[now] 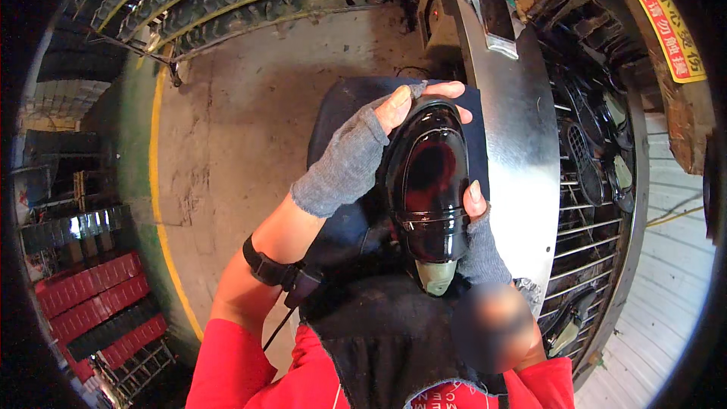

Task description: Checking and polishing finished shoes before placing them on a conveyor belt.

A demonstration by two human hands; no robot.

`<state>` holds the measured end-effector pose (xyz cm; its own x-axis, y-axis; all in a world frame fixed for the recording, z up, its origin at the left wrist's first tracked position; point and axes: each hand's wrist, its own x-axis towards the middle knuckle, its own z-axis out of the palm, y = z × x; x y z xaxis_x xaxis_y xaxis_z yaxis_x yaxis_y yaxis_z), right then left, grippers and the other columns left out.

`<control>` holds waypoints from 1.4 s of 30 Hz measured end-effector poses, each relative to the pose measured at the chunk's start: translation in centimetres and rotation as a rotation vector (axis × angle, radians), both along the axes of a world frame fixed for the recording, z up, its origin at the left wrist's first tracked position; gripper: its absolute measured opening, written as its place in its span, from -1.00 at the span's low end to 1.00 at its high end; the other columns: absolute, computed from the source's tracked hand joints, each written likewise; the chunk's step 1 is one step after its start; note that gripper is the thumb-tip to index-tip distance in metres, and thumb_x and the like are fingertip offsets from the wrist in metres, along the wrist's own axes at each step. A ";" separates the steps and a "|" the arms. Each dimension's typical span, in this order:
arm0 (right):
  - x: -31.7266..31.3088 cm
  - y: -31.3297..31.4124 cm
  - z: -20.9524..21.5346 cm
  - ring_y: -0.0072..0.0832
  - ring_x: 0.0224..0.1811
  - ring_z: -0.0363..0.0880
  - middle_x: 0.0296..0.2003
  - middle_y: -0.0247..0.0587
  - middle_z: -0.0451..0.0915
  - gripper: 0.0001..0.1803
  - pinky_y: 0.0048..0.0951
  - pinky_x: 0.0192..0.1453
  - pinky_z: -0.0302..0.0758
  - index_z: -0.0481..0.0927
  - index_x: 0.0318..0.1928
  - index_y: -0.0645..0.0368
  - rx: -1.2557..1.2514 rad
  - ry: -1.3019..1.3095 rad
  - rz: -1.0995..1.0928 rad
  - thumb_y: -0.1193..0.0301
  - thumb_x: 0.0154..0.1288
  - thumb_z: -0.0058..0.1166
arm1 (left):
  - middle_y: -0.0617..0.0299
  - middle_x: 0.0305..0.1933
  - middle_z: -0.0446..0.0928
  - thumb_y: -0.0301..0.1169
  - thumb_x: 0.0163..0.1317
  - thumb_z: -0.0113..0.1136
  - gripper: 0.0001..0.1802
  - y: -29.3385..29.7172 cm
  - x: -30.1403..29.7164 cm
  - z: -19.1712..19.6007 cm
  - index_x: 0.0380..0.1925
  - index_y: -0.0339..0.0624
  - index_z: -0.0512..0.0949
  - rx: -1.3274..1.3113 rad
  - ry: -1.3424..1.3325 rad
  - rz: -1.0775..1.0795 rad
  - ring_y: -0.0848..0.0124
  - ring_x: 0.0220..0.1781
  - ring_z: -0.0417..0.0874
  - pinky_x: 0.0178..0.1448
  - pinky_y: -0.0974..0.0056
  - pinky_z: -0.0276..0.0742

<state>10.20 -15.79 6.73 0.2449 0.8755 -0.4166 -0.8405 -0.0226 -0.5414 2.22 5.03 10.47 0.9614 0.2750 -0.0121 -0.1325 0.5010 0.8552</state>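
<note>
A glossy black shoe (pixel 430 174) lies over my lap, its toe pointing away from me. The greenish end of a shoe last (pixel 436 276) sticks out of its heel opening. My left hand (pixel 394 117), in a grey fingerless glove, curls around the toe end. At the right side of the shoe, my right hand (pixel 478 223) grips near the strap, thumb up; its other fingers are hidden behind the shoe. Dark cloth (pixel 344 117) covers my legs beneath.
To my right runs a metal-topped bench (pixel 522 136) with a dark phone-like slab (pixel 497 15) on it. Beyond it, a barred rack (pixel 587 246) holds several black shoes and soles. Shelves of shoe lasts (pixel 257 0) stand at the far left. Red slatted panels (pixel 95 303) sit at left.
</note>
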 end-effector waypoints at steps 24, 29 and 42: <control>-0.2 -0.6 2.8 -0.26 0.14 0.73 0.16 -0.04 0.68 0.01 -0.18 0.24 0.71 0.52 0.38 0.26 -0.144 -0.184 0.316 -0.39 0.30 0.19 | -0.13 0.43 0.55 -0.38 0.03 0.60 0.10 -1.8 -5.4 6.4 0.56 -0.22 0.18 0.143 0.240 -0.010 0.17 0.35 0.67 0.48 0.09 0.52; 0.9 0.6 5.5 -0.45 0.06 0.68 -0.04 -0.14 0.75 -0.11 -0.39 0.12 0.59 0.65 0.19 0.35 0.047 -0.522 0.401 -0.34 0.41 0.09 | -0.08 0.44 0.55 -0.52 0.09 0.50 -0.05 -2.0 -8.0 5.8 0.49 -0.18 0.23 0.224 0.025 0.096 0.17 0.42 0.62 0.54 0.06 0.48; 6.2 -6.0 6.4 -0.32 0.15 0.72 0.16 -0.10 0.70 -0.24 -0.27 0.35 0.61 0.55 0.32 0.30 -0.256 -0.283 -0.088 -0.08 0.40 0.31 | -0.27 0.63 0.25 0.44 0.08 0.41 0.27 -0.5 -7.8 0.9 0.65 0.07 0.13 0.337 -0.253 -0.149 -0.27 0.50 0.46 0.55 -0.22 0.36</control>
